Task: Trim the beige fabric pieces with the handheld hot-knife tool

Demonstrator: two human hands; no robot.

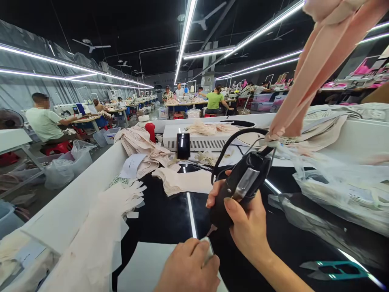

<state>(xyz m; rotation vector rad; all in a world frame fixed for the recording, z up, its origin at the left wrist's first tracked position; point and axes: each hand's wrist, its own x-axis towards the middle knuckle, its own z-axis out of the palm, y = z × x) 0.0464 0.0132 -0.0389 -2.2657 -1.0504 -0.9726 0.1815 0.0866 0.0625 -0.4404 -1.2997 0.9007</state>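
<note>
A black corded hand tool [243, 186] with a shiny metal plate on its side is gripped in my right hand [249, 227], tilted above the glossy black tabletop [164, 215]. A thick black cable [223, 152] loops up from it. What lies under the tool is mostly hidden. My left hand [191, 263] is closed low in front, its fingers round a small pale object [208, 247] whose kind I cannot make out. Beneath that hand lies a flat pale sheet [142, 263]. Beyond both hands rests a stack of cream fabric pieces [182, 180].
Teal thread snips [337, 269] lie at right, near plastic-wrapped bundles [343, 198]. Pink fabric strips [313, 69] hang overhead at right. Cut fabric [91, 235] covers the left edge. A phone [183, 146] leans on a white vented box [170, 136]. People sit at sewing tables farther off.
</note>
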